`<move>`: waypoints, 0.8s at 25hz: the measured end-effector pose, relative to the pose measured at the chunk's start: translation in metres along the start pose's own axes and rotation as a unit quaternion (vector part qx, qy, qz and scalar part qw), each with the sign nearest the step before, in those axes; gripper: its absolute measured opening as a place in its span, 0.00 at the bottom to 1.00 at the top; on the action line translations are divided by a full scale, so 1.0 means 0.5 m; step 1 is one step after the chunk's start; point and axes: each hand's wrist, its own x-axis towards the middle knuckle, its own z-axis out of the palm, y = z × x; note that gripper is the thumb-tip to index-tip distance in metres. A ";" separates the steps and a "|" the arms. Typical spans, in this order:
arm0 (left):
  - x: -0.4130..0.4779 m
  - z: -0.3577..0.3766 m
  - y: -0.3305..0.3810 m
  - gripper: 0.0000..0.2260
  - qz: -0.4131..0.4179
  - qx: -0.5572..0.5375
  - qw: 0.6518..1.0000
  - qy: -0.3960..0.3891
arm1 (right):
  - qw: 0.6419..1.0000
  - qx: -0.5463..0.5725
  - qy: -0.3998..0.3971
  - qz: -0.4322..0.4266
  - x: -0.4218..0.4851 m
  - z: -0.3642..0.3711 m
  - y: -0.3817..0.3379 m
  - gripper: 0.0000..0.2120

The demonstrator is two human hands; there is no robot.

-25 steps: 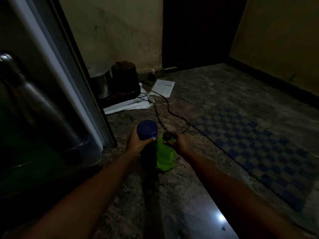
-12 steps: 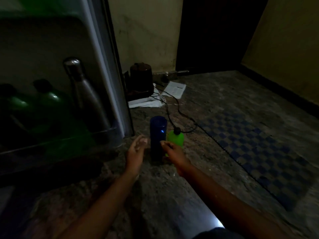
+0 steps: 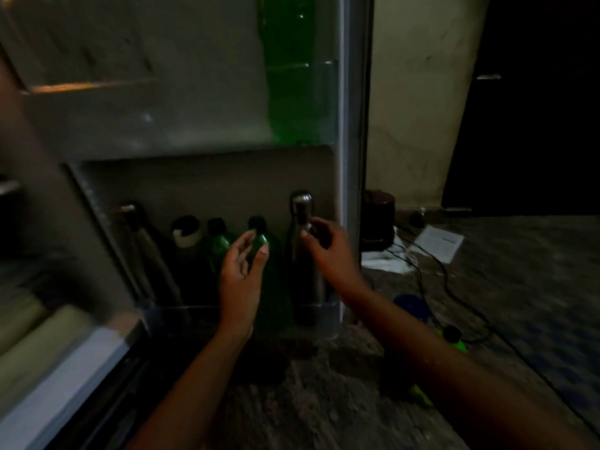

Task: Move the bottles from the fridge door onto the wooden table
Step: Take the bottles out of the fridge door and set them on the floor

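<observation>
The open fridge door (image 3: 349, 131) holds several bottles on its bottom shelf: a steel bottle (image 3: 303, 271) at the right, a dark green bottle (image 3: 259, 232) beside it, and more to the left. My left hand (image 3: 242, 274) hovers with relaxed fingers in front of the green bottle. My right hand (image 3: 328, 251) is at the steel bottle's neck, fingers loosely curved, gripping nothing. A blue bottle (image 3: 410, 306) and a bright green bottle (image 3: 453, 337) stand on the stone floor behind my right forearm, partly hidden. A tall green bottle (image 3: 289, 76) stands on the upper shelf.
Right of the door, a dark jar-like appliance (image 3: 378, 219) sits by the wall, with a white paper (image 3: 440, 243) and a black cable (image 3: 435, 277) trailing across the floor. A blue checkered mat (image 3: 571, 368) lies at the far right. No wooden table is in view.
Both hands let go of the blue and green bottles on the floor. My view swung left to the fridge door, and both hands rose toward the bottles on the bottom shelf.
</observation>
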 end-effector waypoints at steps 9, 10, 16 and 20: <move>0.185 -0.002 -0.050 0.25 -0.079 0.182 0.974 -0.113 | 0.996 -0.056 0.020 0.067 0.072 0.059 0.027 0.24; 0.188 -0.007 -0.056 0.24 -0.069 0.195 0.971 -0.121 | 0.996 -0.063 0.010 0.060 0.072 0.056 0.032 0.23; 0.194 -0.017 -0.071 0.23 -0.015 0.266 0.953 -0.147 | 0.991 -0.129 -0.041 -0.004 0.063 0.018 0.031 0.20; 0.161 -0.023 -0.062 0.20 -0.031 0.220 0.964 -0.146 | 0.992 -0.114 -0.054 0.002 0.042 0.012 0.021 0.18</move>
